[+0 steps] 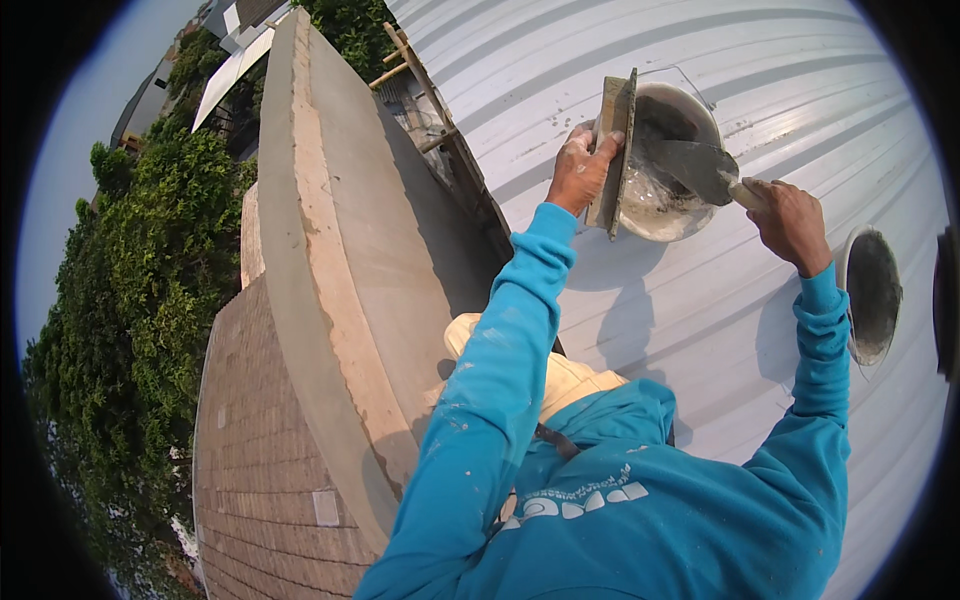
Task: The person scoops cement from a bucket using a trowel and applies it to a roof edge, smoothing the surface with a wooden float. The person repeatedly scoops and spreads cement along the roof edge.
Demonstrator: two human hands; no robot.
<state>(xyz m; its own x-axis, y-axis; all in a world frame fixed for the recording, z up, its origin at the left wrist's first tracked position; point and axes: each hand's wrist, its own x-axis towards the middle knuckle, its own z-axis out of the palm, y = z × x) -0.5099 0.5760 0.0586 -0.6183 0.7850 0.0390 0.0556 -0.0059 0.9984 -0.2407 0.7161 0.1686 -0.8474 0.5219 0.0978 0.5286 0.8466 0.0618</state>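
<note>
My left hand [583, 170] is closed on a flat, mortar-crusted plastering float [614, 150], tilted on edge at the left rim of a bucket [665, 228]. In my right hand [792, 222] is the pale handle of a trowel [698, 168]. Its grey blade reaches over the bucket's right rim into the opening. Wet grey mortar [655, 185] coats the inside of the bucket, with a darker hollow toward the top. A thin wire handle stands up behind the bucket's far rim.
Ribbed metal roofing [560, 60] lies under the bucket. A second bucket [872, 295] stands at the right, with a dark round container partly seen beyond. Left of me runs a plastered wall [340, 250], with a tiled roof [265, 440] and trees [160, 300] past it.
</note>
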